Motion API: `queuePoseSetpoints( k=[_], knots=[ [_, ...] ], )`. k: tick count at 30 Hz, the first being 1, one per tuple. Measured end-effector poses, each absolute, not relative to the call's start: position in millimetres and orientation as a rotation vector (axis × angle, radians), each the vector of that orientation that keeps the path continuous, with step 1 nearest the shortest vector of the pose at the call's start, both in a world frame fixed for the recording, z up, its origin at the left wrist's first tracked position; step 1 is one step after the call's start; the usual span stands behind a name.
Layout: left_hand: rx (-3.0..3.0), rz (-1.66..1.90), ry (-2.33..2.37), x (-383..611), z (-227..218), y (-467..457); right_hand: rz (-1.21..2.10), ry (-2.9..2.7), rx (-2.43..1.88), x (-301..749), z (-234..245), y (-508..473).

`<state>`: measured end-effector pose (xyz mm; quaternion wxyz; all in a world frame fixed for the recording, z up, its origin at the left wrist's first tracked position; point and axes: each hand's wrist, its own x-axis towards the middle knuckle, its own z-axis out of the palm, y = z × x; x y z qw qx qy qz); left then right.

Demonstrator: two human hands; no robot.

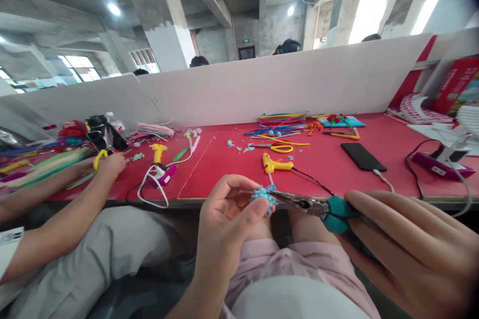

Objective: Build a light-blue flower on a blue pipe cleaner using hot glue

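Between the thumb and fingers of my left hand (pixel 228 222) is a small light-blue spiky pipe-cleaner piece (pixel 263 198). My right hand (pixel 407 244) is wrapped round the green handles of a pair of pliers (pixel 314 206). The pliers' metal jaws point left and meet the upper right side of the blue piece. Whether the jaws are closed on a strand is too small to tell. Just beyond my hands, a yellow glue gun (pixel 276 163) lies on the red table (pixel 224 174), its nozzle toward the blue piece.
Yellow-handled scissors (pixel 280 148), blue scraps (pixel 239 146) and bundled pipe cleaners (pixel 282 119) lie farther back. A black phone (pixel 362 156) and a purple power strip (pixel 437 164) with cables are on the right. At left, a co-worker's hands (pixel 112 162) hold scissors near another glue gun (pixel 158 152). A white partition (pixel 262 84) stands behind.
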<state>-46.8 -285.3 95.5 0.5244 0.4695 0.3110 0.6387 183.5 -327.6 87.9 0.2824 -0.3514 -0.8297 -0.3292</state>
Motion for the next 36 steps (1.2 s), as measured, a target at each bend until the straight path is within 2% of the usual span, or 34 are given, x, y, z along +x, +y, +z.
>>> queuePoseSetpoints(
  k=[19,29,36],
  knots=[
    [1.214,1.602,0.911,-40.6,100.1,-292.1,-1.083,-2.342,-0.933,193.3,91.3,-333.6],
    [1.198,1.606,0.816,-38.5,98.9,-290.4,-1.011,-2.347,-0.985,207.0,84.6,-334.9],
    [1.344,1.599,0.93,-44.8,97.0,-285.4,-0.955,-2.288,-0.929,205.5,93.7,-325.6]
  ],
)
